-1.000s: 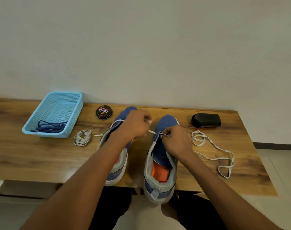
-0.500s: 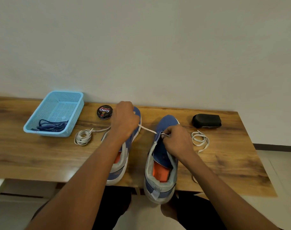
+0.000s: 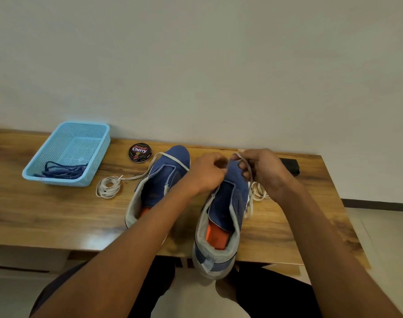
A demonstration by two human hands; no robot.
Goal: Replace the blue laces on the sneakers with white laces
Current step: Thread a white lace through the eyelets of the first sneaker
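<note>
Two blue sneakers stand side by side on the wooden table, toes toward the wall. The right sneaker has an orange insole and hangs over the front edge. My left hand pinches a white lace at that shoe's toe end. My right hand grips the same white lace, lifted above the toe, and the lace trails down the shoe's right side. The left sneaker has a white lace draped across its toe. A coiled white lace lies to its left. The blue laces lie in a light blue basket.
A round tin of shoe polish sits near the wall behind the left sneaker. A black object lies at the back right, partly hidden by my right hand. The wall runs along the table's far edge.
My left hand has come back from over the left sneaker to the right sneaker's toe. My right hand has risen with the lace, and the loose lace on the right has been drawn in.
</note>
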